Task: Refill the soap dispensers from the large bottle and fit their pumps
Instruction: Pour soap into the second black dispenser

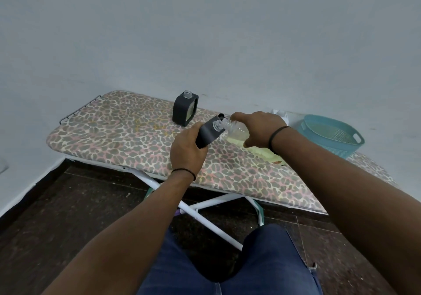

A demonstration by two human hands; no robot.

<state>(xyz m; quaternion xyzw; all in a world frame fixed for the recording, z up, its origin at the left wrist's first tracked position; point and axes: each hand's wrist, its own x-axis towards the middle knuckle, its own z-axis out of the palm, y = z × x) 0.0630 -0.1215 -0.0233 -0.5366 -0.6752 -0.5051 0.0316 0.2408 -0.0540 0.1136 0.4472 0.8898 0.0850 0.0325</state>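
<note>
My left hand [187,150] grips a black soap dispenser [208,132], tilted to the right above the ironing board, its clear threaded neck open with no pump. My right hand [257,128] holds the large clear bottle [235,131] tipped sideways, pale yellow liquid inside, its open mouth touching the dispenser's neck. A second black dispenser [185,108] stands upright farther back on the board, its neck also open and its pale front panel facing right. No pumps are in view.
The leopard-print ironing board [127,135] stands on white legs against a pale wall. A teal plastic basket [331,135] sits at the board's right end, with a white object partly hidden behind my right hand. Dark floor and my jeans are below.
</note>
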